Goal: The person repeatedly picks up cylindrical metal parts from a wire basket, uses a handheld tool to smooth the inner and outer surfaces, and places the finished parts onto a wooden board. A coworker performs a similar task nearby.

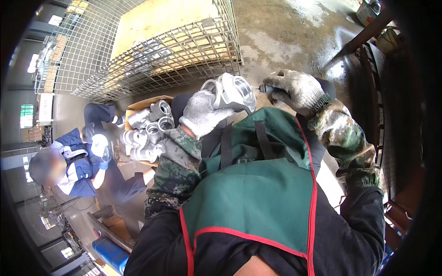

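Observation:
My left hand (202, 112), in a grey-white work glove, is closed on a silvery metal pipe fitting (233, 93) with wide round openings. The fitting is held over my lap, just beyond the green apron (253, 198). To its right my right hand (297, 89), also gloved, has its fingers wrapped round a small dark hand tool (264, 88). The tool's end points toward the fitting and stands a little apart from it. What kind of tool it is, I cannot make out. Left of my left arm, several similar fittings (152, 131) lie heaped in a cardboard box (133, 112).
A large wire mesh cage (202, 39) with yellowish board in it stands ahead. At the left a co-worker (87, 156) in blue gloves sits holding a shiny part. A dark metal frame (368, 39) rises at the right. A blue drum (110, 253) lies low left.

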